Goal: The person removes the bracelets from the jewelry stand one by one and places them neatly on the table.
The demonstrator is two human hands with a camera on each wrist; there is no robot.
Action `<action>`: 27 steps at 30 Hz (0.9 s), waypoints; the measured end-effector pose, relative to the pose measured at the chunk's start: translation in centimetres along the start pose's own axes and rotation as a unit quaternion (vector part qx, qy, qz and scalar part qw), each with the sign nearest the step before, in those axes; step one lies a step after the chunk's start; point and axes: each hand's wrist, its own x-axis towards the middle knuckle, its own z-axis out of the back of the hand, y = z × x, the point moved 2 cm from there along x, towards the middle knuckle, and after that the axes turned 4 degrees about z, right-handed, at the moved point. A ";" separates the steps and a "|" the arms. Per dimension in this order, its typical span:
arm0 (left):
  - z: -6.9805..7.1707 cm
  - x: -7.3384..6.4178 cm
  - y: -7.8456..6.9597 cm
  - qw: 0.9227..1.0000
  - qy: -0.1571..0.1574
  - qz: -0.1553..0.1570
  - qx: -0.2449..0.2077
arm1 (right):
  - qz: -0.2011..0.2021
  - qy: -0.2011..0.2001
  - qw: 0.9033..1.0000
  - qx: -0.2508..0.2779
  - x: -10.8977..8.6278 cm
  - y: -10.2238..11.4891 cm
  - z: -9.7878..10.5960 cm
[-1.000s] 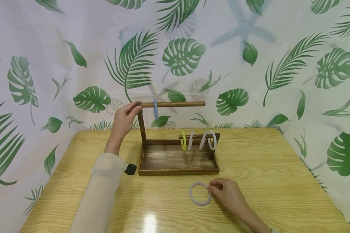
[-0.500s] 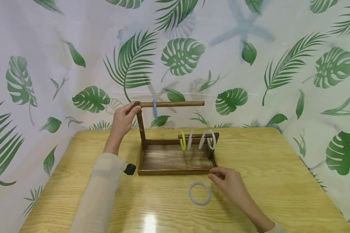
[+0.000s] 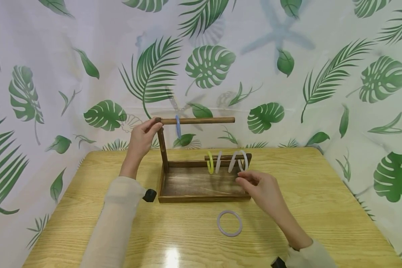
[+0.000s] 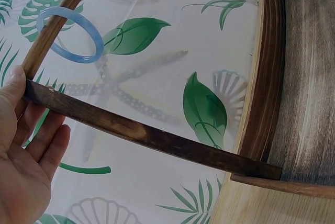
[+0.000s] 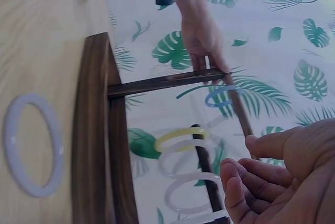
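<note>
My left hand [image 3: 142, 137] grips the top corner of a wooden stand [image 3: 163, 149], thumb and fingers around the joint of tall post and upper bar [image 3: 204, 120]. On that bar hangs a blue ring [image 4: 94, 38]. Lower down, a shorter bar carries a yellow ring [image 3: 212, 167] and several whitish rings [image 3: 217, 163]. My right hand [image 3: 262, 190] hovers above the stand's right front corner, just before the whitish rings. Thumb and bent fingers stand apart with nothing between them in the right wrist view. A pale lavender ring [image 3: 218, 223] lies flat on the table.
The stand's base is a shallow dark tray [image 3: 194, 182] with a raised rim. It sits on a wood-grain table [image 3: 315, 201], whose back edge meets a leaf-patterned cloth [image 3: 271, 85].
My right hand has let go of the lavender ring, which stays on the table, and has moved forward over the tray's right end. The left hand keeps its place on the stand.
</note>
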 end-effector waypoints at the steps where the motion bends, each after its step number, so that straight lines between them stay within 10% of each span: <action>1: 0.0 0.0 0.0 1.000 0.000 0.001 0.000 | 0.002 -0.002 1.000 -0.001 0.2 0.3 0.1; 27: -0.1 0.0 -0.2 1.000 0.003 -0.004 -0.002 | 0.023 -0.008 1.000 0.014 2.4 3.0 0.5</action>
